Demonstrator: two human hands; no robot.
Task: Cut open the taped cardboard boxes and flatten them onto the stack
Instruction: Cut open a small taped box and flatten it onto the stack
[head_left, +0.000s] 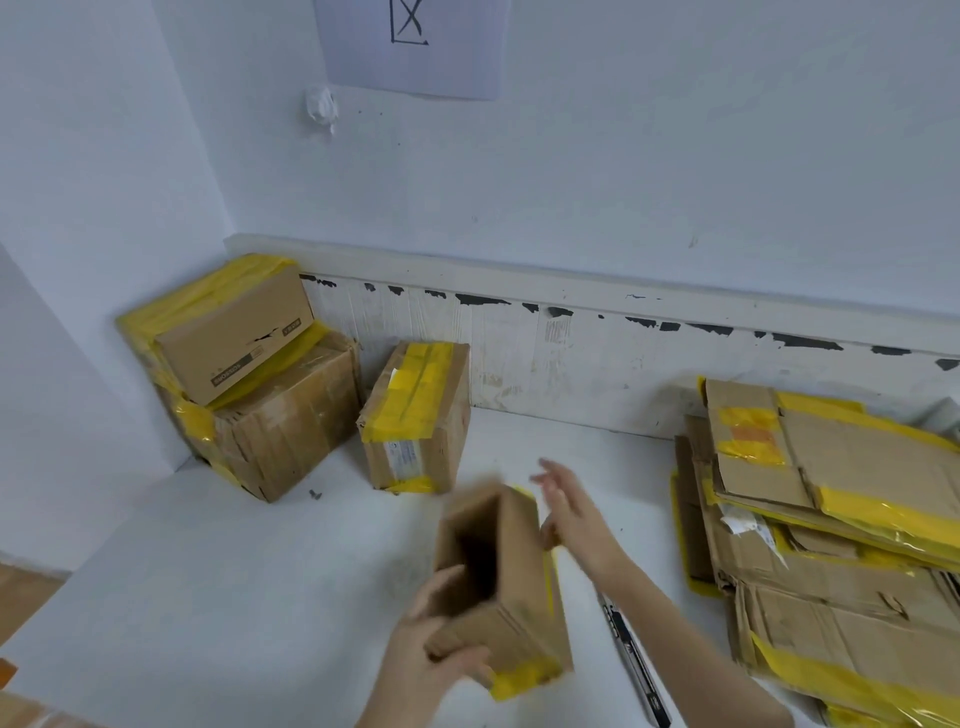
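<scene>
I hold the open box (498, 582) near the front edge of the worktop (234, 571) with my left hand (441, 654), whose fingers (457, 670) curl round its near lower corner; this grip keeps the open end facing up at me, so I can see inside. The interior is dark and motion-blurred, and I see nothing in it. My right hand (566, 504) is just beside the far right wall of the box, fingers spread and holding nothing, placed, I judge, to press that wall in and collapse the box. The cutter (636, 665) lies on the worktop to the right of the box, laid aside while both hands fold. The stack (831, 545) of flattened boxes sits at the right edge, within reach for the next sheet. Three taped boxes (415, 415) wait at the back left corner, uncut.
</scene>
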